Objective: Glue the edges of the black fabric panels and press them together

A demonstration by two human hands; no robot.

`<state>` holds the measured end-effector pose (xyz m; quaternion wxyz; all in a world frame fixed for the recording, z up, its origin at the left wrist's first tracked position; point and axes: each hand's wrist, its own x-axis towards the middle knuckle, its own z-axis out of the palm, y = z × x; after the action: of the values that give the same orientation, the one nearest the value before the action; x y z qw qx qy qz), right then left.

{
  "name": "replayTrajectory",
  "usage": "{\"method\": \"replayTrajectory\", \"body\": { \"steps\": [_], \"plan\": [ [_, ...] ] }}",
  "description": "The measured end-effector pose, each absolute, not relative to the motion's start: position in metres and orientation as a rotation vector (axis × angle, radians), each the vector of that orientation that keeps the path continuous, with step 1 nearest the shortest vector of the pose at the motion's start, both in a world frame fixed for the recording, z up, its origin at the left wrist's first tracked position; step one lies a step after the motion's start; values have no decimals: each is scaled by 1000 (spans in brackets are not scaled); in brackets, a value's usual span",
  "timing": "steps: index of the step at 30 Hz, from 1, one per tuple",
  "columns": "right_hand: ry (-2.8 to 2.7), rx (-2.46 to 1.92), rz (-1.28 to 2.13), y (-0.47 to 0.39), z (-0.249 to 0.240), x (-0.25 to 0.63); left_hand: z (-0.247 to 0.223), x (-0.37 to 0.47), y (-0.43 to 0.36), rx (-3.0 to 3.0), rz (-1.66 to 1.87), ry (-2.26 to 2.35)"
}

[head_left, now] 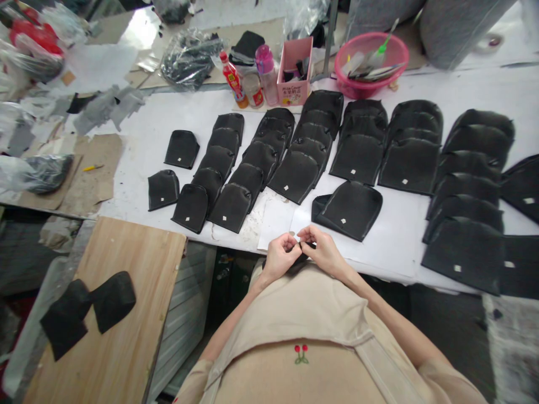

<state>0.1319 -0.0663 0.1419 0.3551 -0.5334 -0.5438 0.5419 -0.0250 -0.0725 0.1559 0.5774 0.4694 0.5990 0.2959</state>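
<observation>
Both hands meet at the table's front edge over a black fabric piece (298, 261), mostly hidden under them and against the apron. My left hand (280, 257) is closed, with thumb and fingers pinching the piece's edge. Opposite it, my right hand (320, 251) pinches the same piece, fingertips nearly touching the left ones. Just beyond the hands lies a black curved-top piece (353, 210) with a small white square mark, slightly folded at its left. Similar black pieces (231, 205) lie in overlapping rows across the white table (396, 244).
At the back stand a red-labelled bottle (233, 80), a glass jar (254, 91), a pink-capped bottle (266, 73), a pink box (295, 70) and a pink basket (370, 64) holding tools. On the left, a wooden board (138, 269) bears black pieces. A yellow cutter (92, 167) lies on cardboard.
</observation>
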Motion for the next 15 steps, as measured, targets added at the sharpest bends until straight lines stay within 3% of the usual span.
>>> {"method": "replayTrajectory", "body": {
  "steps": [15],
  "plan": [
    [-1379,-1393,1341,-69,142,129,157,-26,-69,968,707,1351]
  ]
}}
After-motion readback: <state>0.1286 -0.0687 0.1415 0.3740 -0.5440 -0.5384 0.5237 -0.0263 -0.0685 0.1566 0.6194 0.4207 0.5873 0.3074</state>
